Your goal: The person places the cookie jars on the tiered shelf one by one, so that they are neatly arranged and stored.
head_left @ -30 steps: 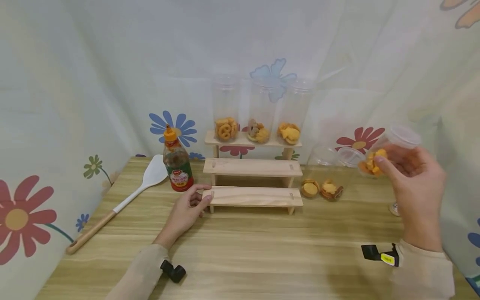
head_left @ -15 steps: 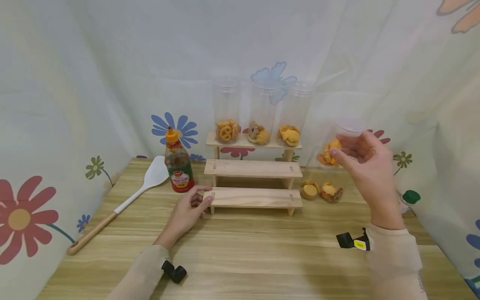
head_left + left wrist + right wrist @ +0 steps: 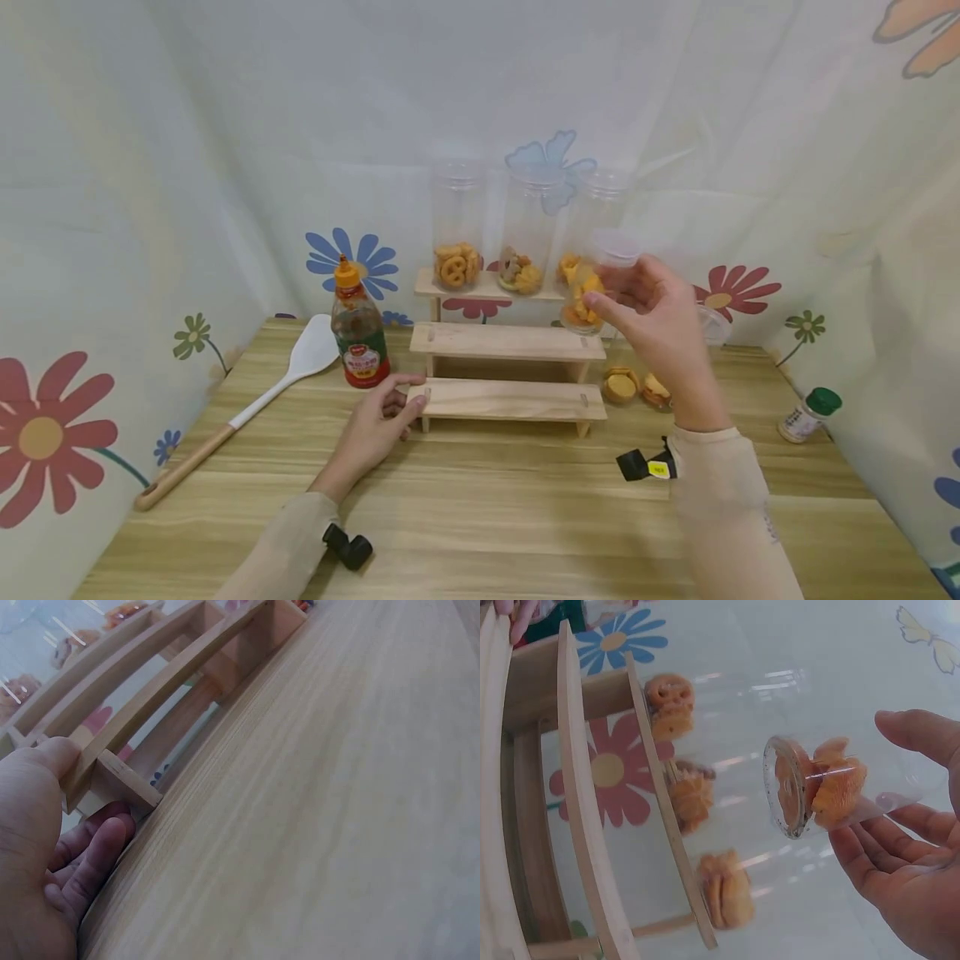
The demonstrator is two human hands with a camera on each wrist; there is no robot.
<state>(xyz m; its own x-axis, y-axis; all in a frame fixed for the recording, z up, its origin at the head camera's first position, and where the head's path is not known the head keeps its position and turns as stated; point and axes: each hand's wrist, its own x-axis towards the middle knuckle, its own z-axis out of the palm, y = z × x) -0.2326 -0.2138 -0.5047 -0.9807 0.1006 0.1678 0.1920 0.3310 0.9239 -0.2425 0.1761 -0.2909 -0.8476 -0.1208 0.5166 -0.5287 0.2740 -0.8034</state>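
My right hand (image 3: 663, 325) holds a clear lidded snack jar (image 3: 583, 304) with orange crackers at its bottom. It is tilted in front of the right end of the three-tier wooden shelf (image 3: 510, 398), overlapping a jar on the top tier in the head view. Seen from the right wrist, the thumb and fingers lie on opposite sides of the held jar (image 3: 817, 787). My left hand (image 3: 375, 421) grips the left end of the lowest tier, its thumb on the board and its fingers curled by the leg (image 3: 127, 780).
Three clear jars of snacks, including one of pretzels (image 3: 457, 229), line the top tier. More jars (image 3: 621, 385) stand right of the shelf, partly behind my arm. A sauce bottle (image 3: 360, 342) and white spatula (image 3: 311, 346) are at left, a green-capped shaker (image 3: 810, 414) at right.
My right hand has carried the jar leftward from the table's right side to the shelf, uncovering the green-capped shaker. My left hand has stayed on the lowest tier.
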